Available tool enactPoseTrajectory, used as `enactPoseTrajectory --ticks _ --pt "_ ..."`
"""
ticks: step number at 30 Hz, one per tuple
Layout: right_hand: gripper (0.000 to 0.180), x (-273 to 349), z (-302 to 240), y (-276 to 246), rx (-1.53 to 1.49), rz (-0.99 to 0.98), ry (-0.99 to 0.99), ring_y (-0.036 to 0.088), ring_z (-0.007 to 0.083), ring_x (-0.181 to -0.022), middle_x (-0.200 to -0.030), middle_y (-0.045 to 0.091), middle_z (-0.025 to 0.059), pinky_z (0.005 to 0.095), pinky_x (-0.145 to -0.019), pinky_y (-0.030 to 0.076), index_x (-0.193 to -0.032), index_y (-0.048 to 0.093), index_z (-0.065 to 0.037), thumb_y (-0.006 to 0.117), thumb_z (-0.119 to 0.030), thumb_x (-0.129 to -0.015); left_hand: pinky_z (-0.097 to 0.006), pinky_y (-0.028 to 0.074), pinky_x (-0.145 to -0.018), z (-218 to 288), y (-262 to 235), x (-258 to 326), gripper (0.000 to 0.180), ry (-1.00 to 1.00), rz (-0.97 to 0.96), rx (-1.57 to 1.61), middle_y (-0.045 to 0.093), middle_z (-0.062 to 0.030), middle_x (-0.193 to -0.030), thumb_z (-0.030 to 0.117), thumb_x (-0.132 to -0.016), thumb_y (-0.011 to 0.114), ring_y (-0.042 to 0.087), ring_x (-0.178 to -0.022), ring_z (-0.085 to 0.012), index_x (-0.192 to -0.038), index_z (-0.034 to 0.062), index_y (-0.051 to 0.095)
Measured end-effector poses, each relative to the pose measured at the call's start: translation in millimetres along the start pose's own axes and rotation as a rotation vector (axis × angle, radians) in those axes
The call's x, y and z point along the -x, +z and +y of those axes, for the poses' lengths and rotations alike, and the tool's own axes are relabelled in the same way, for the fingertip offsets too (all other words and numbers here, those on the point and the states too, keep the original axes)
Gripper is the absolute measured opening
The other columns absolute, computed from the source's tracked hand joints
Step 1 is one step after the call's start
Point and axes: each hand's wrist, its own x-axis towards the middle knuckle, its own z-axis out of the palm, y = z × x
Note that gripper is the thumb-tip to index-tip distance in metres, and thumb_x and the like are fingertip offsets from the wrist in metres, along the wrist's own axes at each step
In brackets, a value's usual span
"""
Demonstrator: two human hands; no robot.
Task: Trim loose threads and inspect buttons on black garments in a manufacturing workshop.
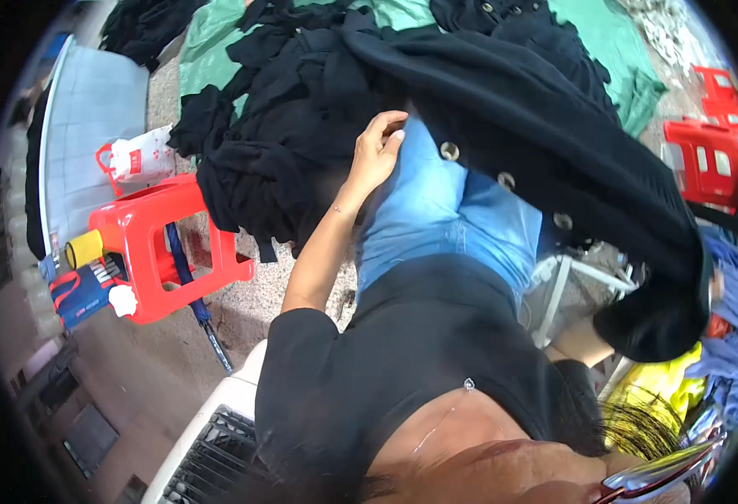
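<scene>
A long black buttoned garment [545,126] stretches from the middle of the view to the right, with several round buttons along its near edge. Its right end is lifted and folds down over my right forearm [583,343]. Beside that end a small blurred part of my right hand [716,287] shows; the cloth hides most of its fingers, and the garment hangs from there. My left hand [376,153] is over my left thigh in blue jeans [424,197], thumb apart from loosely bent fingers. Its fingertips lie near the garment's edge, gripping nothing that I can see.
More black clothes [276,126] lie heaped at the far side on a green sheet [209,42]. On the left are a red stool [155,244], a white bag [140,157] and a folded umbrella [205,315]. Red stools [705,160], yellow cloth [659,391] and blue cloth [735,328] are on the right.
</scene>
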Motion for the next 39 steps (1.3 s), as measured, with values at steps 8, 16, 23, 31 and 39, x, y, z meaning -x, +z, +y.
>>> enactPoseTrajectory --ticks 8,16,23,31,39 --pt "0.018 68.5 36.7 82.1 0.440 -0.209 -0.103 0.063 0.0085 -0.083 -0.093 0.071 0.0029 0.0246 -0.075 0.051 -0.107 0.073 -0.004 0.069 -0.014 -0.093 -0.037 0.046 -0.098 25.3 -8.5 8.8 0.049 0.339 0.054 -0.260 0.061 -0.0122 -0.128 0.002 -0.075 0.066 0.057 -0.117 -0.0284 -0.123 0.0048 0.061" --pt "0.051 135.3 60.6 141.3 0.466 -0.591 -0.276 0.066 0.0264 -0.107 -0.121 0.064 0.0086 0.0344 -0.086 0.053 -0.126 0.061 -0.013 0.076 -0.012 -0.078 -0.043 0.041 -0.095 44.8 36.5 -17.7 0.030 0.636 0.121 -0.573 0.063 -0.0064 -0.110 0.001 -0.067 0.068 0.053 -0.116 -0.0291 -0.095 0.0129 0.072" --pt "0.020 121.2 -12.7 105.6 0.153 -1.024 -0.066 0.058 0.0125 -0.068 -0.078 0.063 0.0107 0.0283 -0.060 0.044 -0.094 0.065 0.002 0.071 -0.014 -0.084 -0.032 0.052 -0.080 171.3 10.4 23.9 0.024 0.423 0.053 0.118 0.070 -0.0093 -0.084 -0.013 -0.069 0.060 0.068 -0.082 -0.0213 -0.086 0.0021 0.069" --pt "0.023 126.9 -64.2 68.5 -0.031 -1.545 0.141 0.053 0.0080 -0.057 -0.064 0.058 0.0036 0.0279 -0.051 0.038 -0.081 0.068 -0.004 0.084 -0.020 -0.076 -0.031 0.050 -0.079 184.9 23.8 19.7 0.022 0.550 -0.398 0.318 0.071 -0.0086 -0.091 -0.008 -0.073 0.062 0.066 -0.088 -0.0235 -0.088 0.0041 0.072" --pt "0.025 170.8 -32.5 102.3 0.078 -0.942 0.077 0.065 0.0111 -0.072 -0.083 0.069 0.0105 0.0258 -0.067 0.049 -0.107 0.066 0.001 0.070 -0.002 -0.083 -0.026 0.043 -0.059 88.1 22.0 50.8 0.016 0.243 0.348 -0.322 0.057 -0.0013 -0.079 0.001 -0.082 0.073 0.053 -0.062 -0.0127 -0.098 0.0043 0.072"
